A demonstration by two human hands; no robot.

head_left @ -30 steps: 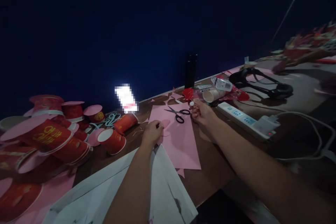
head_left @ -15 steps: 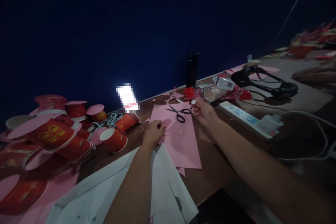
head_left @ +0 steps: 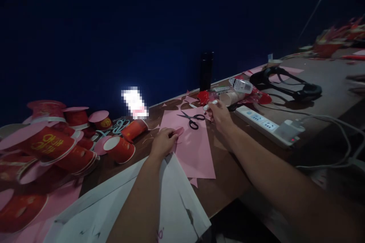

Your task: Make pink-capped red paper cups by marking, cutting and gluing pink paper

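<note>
My left hand [head_left: 163,142] rests closed on the left edge of a pink paper sheet [head_left: 194,148], pinching a small pink cut-out piece [head_left: 179,131]. My right hand [head_left: 219,115] is closed on a small white pen-like stick [head_left: 210,104], held just above the sheet's far right corner. Black-handled scissors [head_left: 191,118] lie on the sheet between the two hands, touched by neither.
Red paper cups with pink discs [head_left: 57,144] crowd the left. A white paper bag [head_left: 128,209] lies under my left forearm. A white power strip [head_left: 262,123] with cables, a cup stack [head_left: 232,98], a black bottle [head_left: 205,70] and a black headset [head_left: 285,81] lie right on the brown table [head_left: 228,182].
My right hand has lifted slightly and tilted the white stick so that it points to the right. My left hand stays on the pink piece. The view has shifted a little.
</note>
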